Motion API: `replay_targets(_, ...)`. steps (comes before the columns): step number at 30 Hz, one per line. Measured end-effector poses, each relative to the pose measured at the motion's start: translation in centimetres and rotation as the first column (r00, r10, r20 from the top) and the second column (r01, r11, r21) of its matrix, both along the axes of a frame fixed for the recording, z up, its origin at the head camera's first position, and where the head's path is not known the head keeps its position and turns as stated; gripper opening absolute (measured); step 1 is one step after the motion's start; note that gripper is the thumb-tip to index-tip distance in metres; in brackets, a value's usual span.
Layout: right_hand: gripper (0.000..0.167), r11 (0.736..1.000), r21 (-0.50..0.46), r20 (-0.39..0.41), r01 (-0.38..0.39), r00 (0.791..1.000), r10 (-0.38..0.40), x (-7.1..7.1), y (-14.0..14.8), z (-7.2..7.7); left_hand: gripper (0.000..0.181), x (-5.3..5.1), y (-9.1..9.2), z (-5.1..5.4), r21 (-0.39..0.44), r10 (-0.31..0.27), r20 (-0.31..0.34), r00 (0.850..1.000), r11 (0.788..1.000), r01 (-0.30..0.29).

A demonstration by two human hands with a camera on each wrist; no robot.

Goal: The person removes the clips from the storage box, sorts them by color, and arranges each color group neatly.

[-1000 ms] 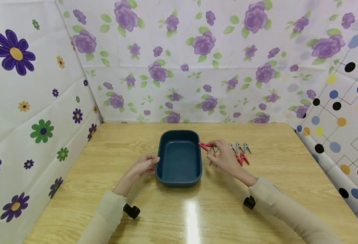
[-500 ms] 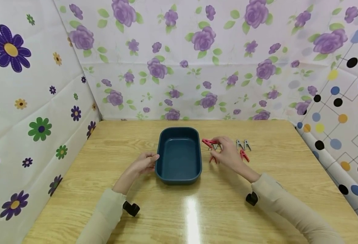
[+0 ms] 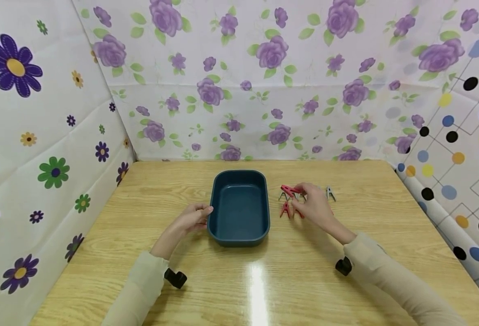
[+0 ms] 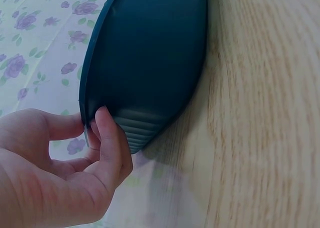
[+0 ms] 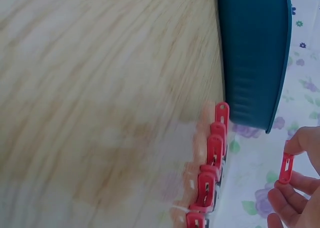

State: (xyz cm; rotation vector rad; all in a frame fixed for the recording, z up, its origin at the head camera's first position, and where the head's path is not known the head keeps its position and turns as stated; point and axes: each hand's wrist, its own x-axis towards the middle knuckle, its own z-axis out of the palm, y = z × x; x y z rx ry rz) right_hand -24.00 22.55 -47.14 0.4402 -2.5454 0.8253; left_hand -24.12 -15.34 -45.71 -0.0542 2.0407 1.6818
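A dark teal rectangular bin stands on the table. My left hand grips its left rim; in the left wrist view the thumb and fingers of the left hand pinch the wall of the bin. Right of the bin, my right hand pinches a red plastic clothespin above the others. Red clothespins stand in a front row, partly behind that hand. In the right wrist view, several red clothespins line up beside the bin, with the held clothespin apart from them.
Behind the red ones is a row of grey-blue clothespins; the rightmost grey-blue clothespin shows past the right hand. The wooden table ends at a flowered cloth backdrop, with patterned cloth on both sides.
My right hand, holding the red clothespin, has moved rightward away from the bin's right rim, along the clothespin rows. The left hand stays on the bin. The head view has tilted slightly.
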Motion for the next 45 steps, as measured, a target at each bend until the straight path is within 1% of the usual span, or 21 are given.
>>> replay_targets(5,0.026,1.000,-0.001,0.017,-0.007,1.000,0.007,0.0,0.4,-0.2,0.026,0.1,-0.1,0.0,0.003,0.002,0.007,1.000,1.000,-0.002)
replay_targets(9,0.026,0.999,0.024,0.061,0.030,0.998,-0.032,0.1,0.6,-0.1,0.024,0.1,-0.1,0.0,0.008,-0.001,0.009,1.000,1.000,0.001)
replay_targets(14,0.029,0.996,0.043,0.135,0.078,0.987,-0.083,0.4,1.3,0.2,0.023,0.0,-0.1,0.1,0.006,-0.005,0.009,1.000,1.000,0.005)
replay_targets(18,0.030,0.995,0.052,0.160,0.085,0.983,-0.092,0.6,1.9,0.2,0.022,0.1,0.0,0.1,0.005,-0.008,0.003,1.000,1.000,0.008)
replay_targets(22,0.031,0.996,0.060,0.175,0.071,0.981,-0.080,0.7,2.3,0.0,0.022,0.1,0.0,-0.1,0.001,0.001,0.005,1.000,1.000,-0.001)
replay_targets(25,0.032,0.995,0.066,0.209,0.071,0.974,-0.083,0.7,2.7,-0.2,0.021,0.0,0.0,-0.2,-0.004,0.008,0.022,1.000,1.000,-0.008)
replay_targets(29,0.030,0.995,0.051,0.244,0.091,0.965,-0.101,0.7,3.1,0.0,0.021,-0.1,0.0,-0.3,0.002,0.006,0.025,1.000,1.000,-0.006)
replay_targets(31,0.030,0.994,0.044,0.250,0.100,0.962,-0.108,0.7,3.3,0.2,0.021,-0.1,-0.1,-0.2,0.006,0.000,0.018,1.000,1.000,-0.001)
replay_targets(36,0.030,0.991,0.069,0.273,0.118,0.953,-0.133,0.7,3.8,0.2,0.022,0.0,-0.2,-0.1,0.011,-0.005,0.016,1.000,1.000,0.004)
replay_targets(40,0.031,0.989,0.076,0.302,0.127,0.942,-0.145,1.0,4.2,0.0,0.021,0.1,-0.2,-0.3,0.006,0.000,0.023,1.000,1.000,-0.001)
replay_targets(45,0.032,0.989,0.073,0.300,0.127,0.943,-0.143,1.1,4.5,-0.2,0.021,0.0,-0.2,-0.3,0.006,0.009,0.033,0.999,1.000,-0.009)
